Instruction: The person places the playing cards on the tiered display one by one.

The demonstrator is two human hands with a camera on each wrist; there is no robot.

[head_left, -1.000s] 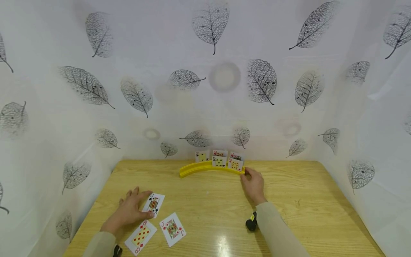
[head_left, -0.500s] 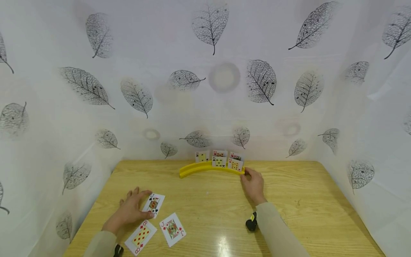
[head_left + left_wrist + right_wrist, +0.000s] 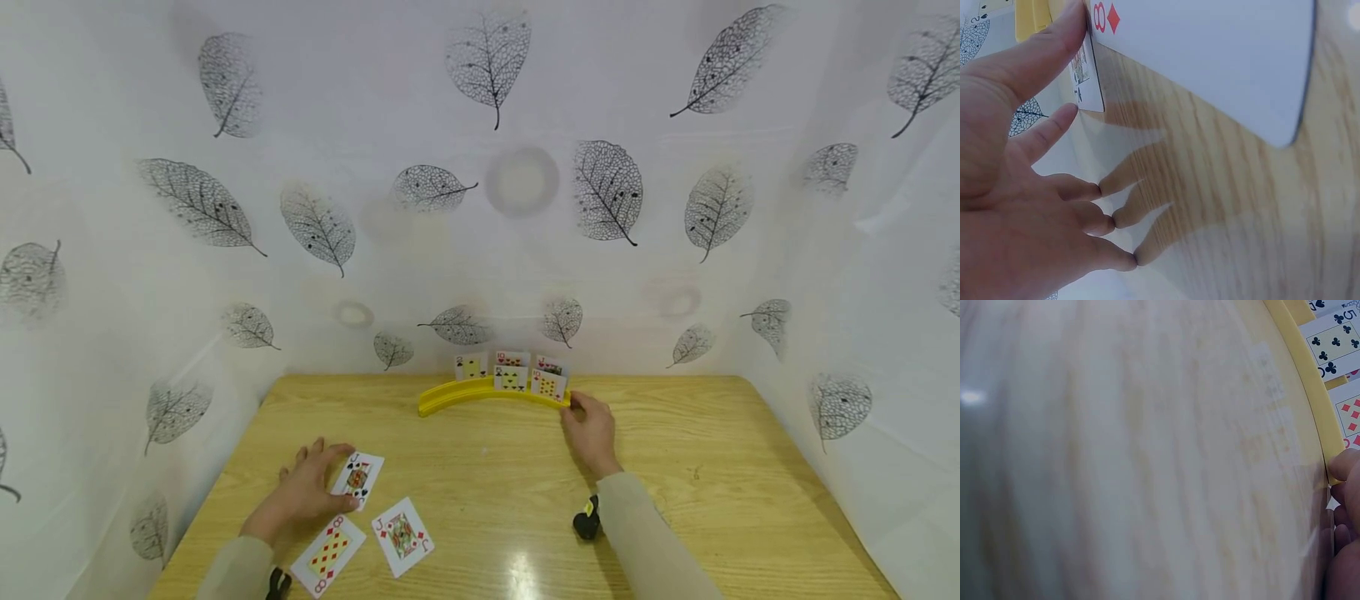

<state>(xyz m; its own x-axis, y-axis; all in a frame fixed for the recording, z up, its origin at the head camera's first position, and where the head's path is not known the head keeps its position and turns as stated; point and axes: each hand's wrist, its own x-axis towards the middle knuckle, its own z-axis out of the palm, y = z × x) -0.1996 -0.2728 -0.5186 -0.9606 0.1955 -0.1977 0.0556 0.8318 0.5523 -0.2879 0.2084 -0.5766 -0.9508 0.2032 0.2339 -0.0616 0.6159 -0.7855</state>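
On the left of the table a black-suit jack playing card lies flat. My left hand is spread beside it, with the index fingertip at its far edge and the thumb at its near edge. In the left wrist view the other fingers reach down to the table. At the back stands a curved yellow card holder. My right hand pinches its right end between thumb and index finger. Upright in the holder are a two, a five of clubs, a ten of diamonds and cards partly hidden behind them.
An eight of diamonds and a jack of diamonds lie face up near the left hand. White cloth with a leaf print hangs behind and at both sides of the wooden table.
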